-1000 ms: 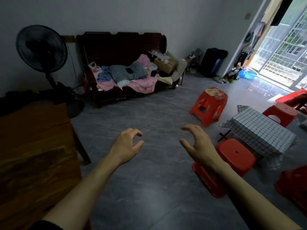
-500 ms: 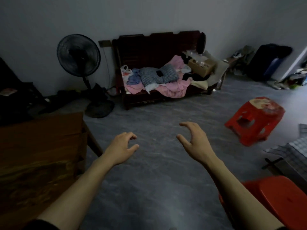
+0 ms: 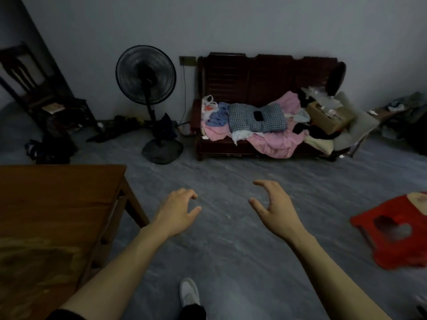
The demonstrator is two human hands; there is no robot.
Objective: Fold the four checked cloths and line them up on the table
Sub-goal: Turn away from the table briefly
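Observation:
Both my arms reach forward over the grey floor. My left hand (image 3: 179, 211) hangs with loosely curled fingers and holds nothing. My right hand (image 3: 273, 207) is also empty, its fingers bent and spread. A brown wooden table (image 3: 53, 204) stands at the left, close to my left forearm. A blue-and-white checked cloth (image 3: 256, 118) lies in the heap of laundry on the dark wooden bench at the far wall, well beyond both hands. No other checked cloth shows in this view.
A black standing fan (image 3: 146, 75) stands left of the bench (image 3: 265, 72). A red plastic stool (image 3: 392, 229) sits at the right edge. A dark chair (image 3: 32, 88) and dark clutter fill the far left corner. My white shoe (image 3: 189, 292) shows below.
The view has swung left: the cloth-covered stool and the doorway have left the frame, and the table, fan and bench have shifted right. Both hands stay empty in the same pose.

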